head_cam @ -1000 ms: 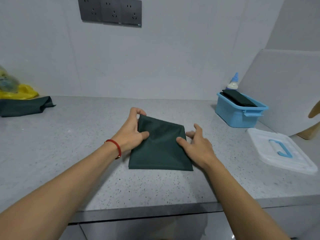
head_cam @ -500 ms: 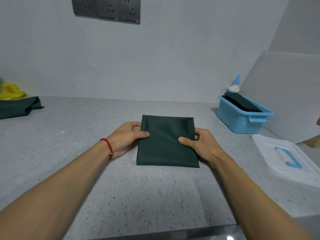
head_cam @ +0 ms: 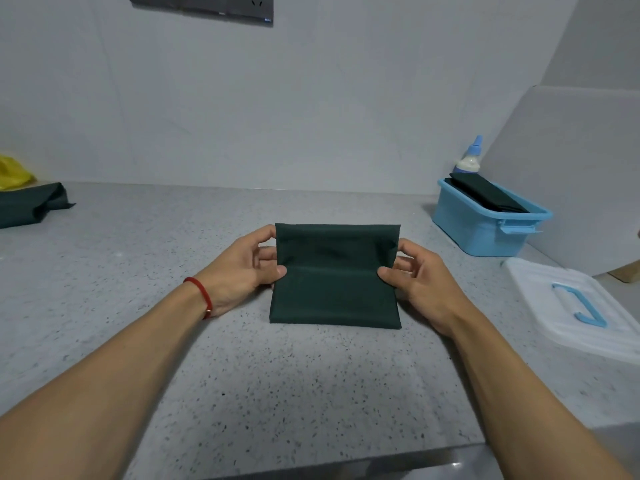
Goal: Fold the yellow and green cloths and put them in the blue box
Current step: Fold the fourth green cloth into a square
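A dark green cloth (head_cam: pixel 334 282), folded into a small rectangle, lies in the middle of the grey counter (head_cam: pixel 242 393). Its far half is lifted up off the counter along a crease. My left hand (head_cam: pixel 247 268) pinches the cloth's left edge between thumb and fingers. My right hand (head_cam: pixel 414 275) pinches the right edge the same way. The blue box (head_cam: pixel 485 223) stands at the right by the wall, with a dark folded cloth inside it. Another green cloth (head_cam: pixel 29 207) and a yellow cloth (head_cam: pixel 12 173) lie at the far left.
A white lid with a blue handle (head_cam: pixel 581 306) lies on the counter right of my right hand. A small bottle with a blue cap (head_cam: pixel 469 157) stands behind the box. A grey panel leans at the right. The counter's front edge is near me.
The cloth was straightened square to me, then both hands took its side edges and raised the far half up from the counter.
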`<state>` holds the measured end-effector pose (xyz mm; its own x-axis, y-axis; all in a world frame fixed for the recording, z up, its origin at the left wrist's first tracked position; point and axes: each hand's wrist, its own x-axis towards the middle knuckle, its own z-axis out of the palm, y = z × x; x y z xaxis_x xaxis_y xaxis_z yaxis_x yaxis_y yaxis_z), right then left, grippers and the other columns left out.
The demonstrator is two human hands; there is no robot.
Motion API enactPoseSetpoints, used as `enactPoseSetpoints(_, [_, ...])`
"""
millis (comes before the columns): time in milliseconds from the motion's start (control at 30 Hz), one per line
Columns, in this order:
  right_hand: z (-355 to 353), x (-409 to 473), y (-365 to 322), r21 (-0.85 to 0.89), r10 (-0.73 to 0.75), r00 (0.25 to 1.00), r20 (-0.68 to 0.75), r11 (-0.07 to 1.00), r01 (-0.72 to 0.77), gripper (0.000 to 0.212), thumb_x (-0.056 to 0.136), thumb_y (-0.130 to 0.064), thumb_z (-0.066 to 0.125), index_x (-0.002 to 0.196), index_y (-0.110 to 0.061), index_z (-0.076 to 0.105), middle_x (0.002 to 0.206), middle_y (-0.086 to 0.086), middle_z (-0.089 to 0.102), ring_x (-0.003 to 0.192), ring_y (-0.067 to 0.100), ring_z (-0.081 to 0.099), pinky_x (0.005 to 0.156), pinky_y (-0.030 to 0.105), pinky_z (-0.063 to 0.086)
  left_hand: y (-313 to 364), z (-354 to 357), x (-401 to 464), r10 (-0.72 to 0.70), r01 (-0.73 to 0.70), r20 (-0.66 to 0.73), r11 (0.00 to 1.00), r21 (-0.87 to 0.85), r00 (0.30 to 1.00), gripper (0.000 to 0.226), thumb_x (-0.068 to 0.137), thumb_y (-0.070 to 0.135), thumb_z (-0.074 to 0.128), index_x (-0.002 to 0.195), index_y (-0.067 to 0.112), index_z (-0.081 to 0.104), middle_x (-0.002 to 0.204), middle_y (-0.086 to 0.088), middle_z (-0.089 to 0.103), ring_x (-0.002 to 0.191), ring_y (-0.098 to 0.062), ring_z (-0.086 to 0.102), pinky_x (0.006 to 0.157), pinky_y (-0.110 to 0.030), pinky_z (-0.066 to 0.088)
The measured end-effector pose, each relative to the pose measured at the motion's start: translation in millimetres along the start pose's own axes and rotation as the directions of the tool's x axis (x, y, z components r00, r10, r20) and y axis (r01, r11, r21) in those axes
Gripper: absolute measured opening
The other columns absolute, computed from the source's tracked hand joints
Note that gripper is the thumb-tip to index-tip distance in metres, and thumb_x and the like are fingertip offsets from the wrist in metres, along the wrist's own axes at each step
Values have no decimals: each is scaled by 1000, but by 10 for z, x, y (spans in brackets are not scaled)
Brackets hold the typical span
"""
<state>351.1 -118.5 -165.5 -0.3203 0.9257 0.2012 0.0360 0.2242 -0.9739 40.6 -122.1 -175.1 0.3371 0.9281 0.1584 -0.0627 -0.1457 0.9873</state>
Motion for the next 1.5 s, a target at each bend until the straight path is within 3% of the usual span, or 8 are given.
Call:
enactPoseSetpoints(100, [-32,-15,-20,-80,-18,1000,-17,997,16,31,97,3,62,115,-18,73,114,3,75,99,10,72,78,25,59,34,74,-20,62,-53,-66,990,129,996,33,94,-18,53,108,9,65,107,-14,74,104,-27,71,87,-35,58])
enactPoseSetpoints(200, [-42,-6,-29,-81,3,999,-44,997,-6,25,96,5,60,96,-12,79,106,5,76,84,9,71,62,15,52,50,99,-33,96,-75,-106,980,185,990,28,93,-20,53,91,3,68,109,-15,75,107,-28,71,91,-37,59])
enactPoseSetpoints(600, [-44,6,-4,-271,83,991,-105,956,-109,45,99,3,48,90,-24,84,108,-8,77,108,13,69,97,29,52,72,96,-64,11,36,-221,978,206,975,31,92,-15,59,83,5,81,110,-5,77,110,-20,70,100,-39,55])
enactPoseSetpoints(900, [-31,-29,22,-368,42,998,-39,928,-53,24,93,-12,69,99,-33,77,88,19,69,81,21,62,88,42,53,145,250,-111,4,44,-257,983,180,966,41,96,-2,44,90,13,82,110,2,76,113,-20,65,101,-38,50])
enactPoseSetpoints(967, [-31,-28,12,-384,36,999,-18,922,-40,29,92,-10,69,102,-36,75,85,14,67,78,23,62,85,41,54,140,405,-140,64,51,-270,916,399,961,32,104,23,46,107,31,77,113,16,70,113,-10,60,92,-31,50])
enactPoseSetpoints(1067, [-7,-31,1,-395,29,1000,5,918,-25,34,90,-7,67,104,-37,73,101,15,71,95,33,67,87,50,58,105,595,-167,185,-74,-19,484,872,983,53,96,61,37,142,39,51,145,15,50,132,-4,40,109,-37,38])
enactPoseSetpoints(1167, [18,-37,12,-417,20,1000,6,909,-16,37,89,-5,64,104,-38,71,103,18,69,96,38,65,84,55,55,58,670,-157,58,-142,134,171,975,989,74,94,68,36,159,36,23,164,3,24,147,-15,18,121,-46,20])
enactPoseSetpoints(1500, [104,-84,26,-653,-68,998,0,756,51,41,88,-9,63,119,-35,66,119,-11,64,109,10,60,96,33,52,12,665,-154,59,-176,167,218,960,984,55,102,52,45,153,32,41,163,0,30,148,-18,25,120,-51,24])
